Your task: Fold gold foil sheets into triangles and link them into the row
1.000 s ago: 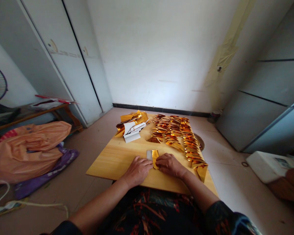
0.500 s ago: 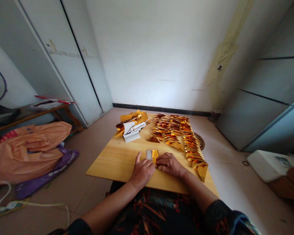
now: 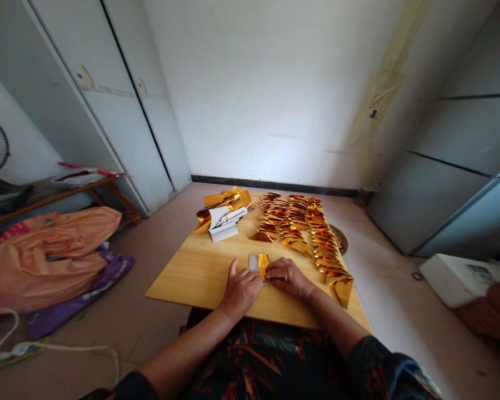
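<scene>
A small piece of gold foil paper [image 3: 264, 263], with a pale greyish strip [image 3: 253, 262] along its left side, lies on the wooden board [image 3: 183, 273] in front of me. My left hand [image 3: 241, 289] presses its near left edge with curled fingers, one finger sticking up apart from the others. On the right, my right hand [image 3: 290, 279] has its fingers bunched together on the paper's near right side. Both sets of fingertips almost meet and hide the near edge. Rows of folded gold foil pieces [image 3: 299, 222] overlap at the board's right.
A loose heap of gold foil sheets [image 3: 233, 200], some white side up [image 3: 224, 232], sits at the far left of the board. A round container [image 3: 339, 240] shows beyond the right edge. Orange plastic sheeting [image 3: 54, 255] and a cable [image 3: 83, 348] lie at left.
Both hands stay at the paper's near edge, with only a slight shift of the fingers. The foil rows and the heap look the same.
</scene>
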Available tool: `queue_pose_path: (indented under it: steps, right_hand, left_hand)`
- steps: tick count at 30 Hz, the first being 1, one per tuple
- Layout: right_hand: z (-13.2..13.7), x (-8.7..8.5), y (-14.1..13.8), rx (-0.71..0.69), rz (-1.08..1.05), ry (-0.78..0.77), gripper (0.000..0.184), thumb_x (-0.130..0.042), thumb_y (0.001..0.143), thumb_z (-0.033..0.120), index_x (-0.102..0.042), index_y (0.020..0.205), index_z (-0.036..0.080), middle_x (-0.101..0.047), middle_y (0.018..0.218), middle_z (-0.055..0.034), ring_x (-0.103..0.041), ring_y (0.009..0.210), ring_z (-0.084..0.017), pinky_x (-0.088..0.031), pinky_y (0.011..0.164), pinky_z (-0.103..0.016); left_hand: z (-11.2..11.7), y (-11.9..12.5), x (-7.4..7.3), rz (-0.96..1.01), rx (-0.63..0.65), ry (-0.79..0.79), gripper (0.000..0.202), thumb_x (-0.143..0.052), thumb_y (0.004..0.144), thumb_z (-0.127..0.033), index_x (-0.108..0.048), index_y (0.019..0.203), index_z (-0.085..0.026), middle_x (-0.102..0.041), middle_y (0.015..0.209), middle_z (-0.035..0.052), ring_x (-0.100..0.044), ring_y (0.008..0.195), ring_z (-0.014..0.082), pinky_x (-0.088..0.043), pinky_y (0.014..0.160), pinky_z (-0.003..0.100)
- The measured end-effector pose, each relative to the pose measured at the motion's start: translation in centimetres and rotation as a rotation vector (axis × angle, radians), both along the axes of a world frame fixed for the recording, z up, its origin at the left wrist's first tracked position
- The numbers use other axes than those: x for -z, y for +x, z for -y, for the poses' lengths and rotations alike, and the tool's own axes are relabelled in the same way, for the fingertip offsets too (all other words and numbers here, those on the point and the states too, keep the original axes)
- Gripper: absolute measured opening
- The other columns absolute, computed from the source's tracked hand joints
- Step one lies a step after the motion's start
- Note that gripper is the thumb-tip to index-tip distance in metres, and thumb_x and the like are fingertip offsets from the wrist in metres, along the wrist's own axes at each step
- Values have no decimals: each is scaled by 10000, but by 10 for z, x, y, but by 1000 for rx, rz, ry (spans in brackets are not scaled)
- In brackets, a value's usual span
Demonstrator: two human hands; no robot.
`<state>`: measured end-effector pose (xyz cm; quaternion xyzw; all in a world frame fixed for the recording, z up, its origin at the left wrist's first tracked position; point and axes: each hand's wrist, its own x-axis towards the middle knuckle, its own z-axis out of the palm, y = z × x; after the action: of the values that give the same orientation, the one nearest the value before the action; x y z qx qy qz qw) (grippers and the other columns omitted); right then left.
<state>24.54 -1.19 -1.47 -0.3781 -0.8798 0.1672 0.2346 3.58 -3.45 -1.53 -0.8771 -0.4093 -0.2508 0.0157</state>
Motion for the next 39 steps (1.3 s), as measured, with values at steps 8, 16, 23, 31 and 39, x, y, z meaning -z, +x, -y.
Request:
queue_pose_path:
  steps: [8,16,23,31,39]
  right_hand:
    - [-10,9,-2,-33,-60,60,210,-537,889,364,-718,904,260,-679,965,-39,-598,884,-161,-417,808,-287]
    - [-14,4,-7,-11,-79,-19,224,-547,884,394,-717,849,253,-669,905,-23,-596,842,-148,-418,767,-265]
    - [-16,8,-17,98,-8,-26,126,-603,844,307,-675,799,215,-634,813,-11,-564,784,-138,-379,716,-246]
    - [-15,9,-25,172,139,22,99,-574,846,247,-622,789,182,-591,805,-14,-524,763,-135,-331,690,-250]
    - [-15,7,-30,226,162,-5,99,-594,821,236,-602,743,176,-578,776,-12,-513,735,-134,-328,672,-245]
  left_hand:
    - [8,-10,-3,22,74,-40,197,-517,852,-184,-606,1013,-255,-681,1037,12,-590,971,180,-16,1116,573]
    - [10,-19,-1,-15,108,-74,262,-505,846,-189,-611,1066,-285,-649,1154,18,-553,1084,205,45,1109,589]
    - [9,-25,-4,-61,92,-207,328,-498,858,-222,-603,1144,-346,-602,1254,6,-493,1176,236,13,1077,643]
    - [-1,-37,-1,-140,138,-425,389,-451,901,-286,-497,1271,-394,-488,1388,-5,-366,1303,282,-50,1030,707]
    - [0,-44,-7,-157,200,-433,363,-431,917,-347,-473,1277,-365,-436,1429,-5,-304,1348,272,8,1061,678]
